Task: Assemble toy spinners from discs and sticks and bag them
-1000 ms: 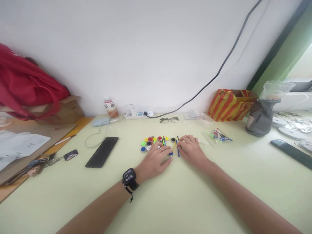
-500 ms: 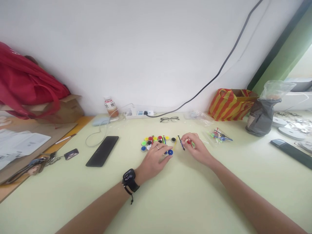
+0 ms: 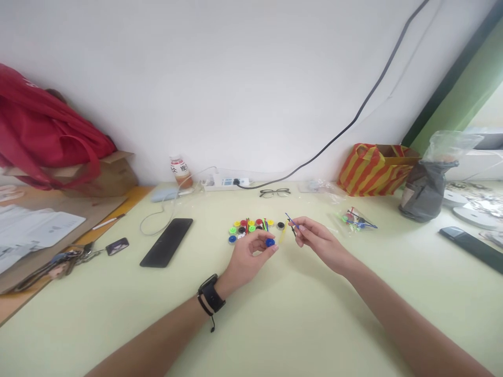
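My left hand (image 3: 247,256), with a black watch on its wrist, pinches a small blue round disc (image 3: 270,242) between thumb and fingers. Facing it, my right hand (image 3: 320,243) grips a thin blue stick (image 3: 291,219) that points up and left. A dark stick (image 3: 293,230) also shows at the right fingers. Between the hands lie a yellow stick (image 3: 283,234) and a black disc (image 3: 280,225). Several coloured discs, among them a green one (image 3: 232,230), sit behind my left hand, which partly hides them.
A black phone (image 3: 167,243) lies to the left. Glasses (image 3: 275,193) and a power strip (image 3: 226,184) are near the wall. On the right are a clear bag of coloured parts (image 3: 359,222), a striped bag (image 3: 373,170) and a grey bag (image 3: 422,191).
My left hand has closed on the blue disc and tilted it. The blue stick in my right hand has turned to point up and left. Red and green pieces by those fingers no longer show.
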The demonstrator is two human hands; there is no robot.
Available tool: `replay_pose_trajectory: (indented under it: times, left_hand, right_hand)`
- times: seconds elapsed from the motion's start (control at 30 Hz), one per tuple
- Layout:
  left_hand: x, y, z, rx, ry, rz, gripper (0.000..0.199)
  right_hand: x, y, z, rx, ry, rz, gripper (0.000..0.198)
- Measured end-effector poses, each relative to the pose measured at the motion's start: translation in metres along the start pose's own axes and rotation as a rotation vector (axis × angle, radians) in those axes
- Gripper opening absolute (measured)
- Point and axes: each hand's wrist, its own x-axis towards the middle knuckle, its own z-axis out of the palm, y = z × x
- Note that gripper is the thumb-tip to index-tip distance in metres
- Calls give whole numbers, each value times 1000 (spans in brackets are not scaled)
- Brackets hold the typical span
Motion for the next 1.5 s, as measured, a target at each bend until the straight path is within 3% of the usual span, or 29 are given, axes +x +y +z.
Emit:
replay_pose_trajectory:
  times: [0.4, 0.63, 0.77, 1.0, 1.2, 1.33, 1.5]
  left_hand:
    - [-5, -3, 4, 58, -20, 39, 26]
    - [-8, 4, 6, 15, -96, 94, 38]
    - [-8, 4, 6, 70, -109, 128, 34]
    - [-6, -4, 4, 123, -92, 178, 22]
    - [-7, -6, 3, 139, -37, 191, 22]
    - [-6, -6, 2, 153, -25, 216, 20]
    - [-5, -2, 0, 251, -14, 238, 16]
  right_hand:
    - [0, -5, 15, 93, 48, 44, 32]
    - [-7, -9, 26, 201, 0, 66, 28]
    - [-8, -8, 35, 244, -21, 69, 27]
    - [-9, -6, 37, 121, -23, -76, 23]
    - [-7, -2, 32, -147, 19, -168, 18]
    - [-7, 0, 30, -246, 27, -159, 17]
    - [-8, 1, 29, -194, 29, -106, 17]
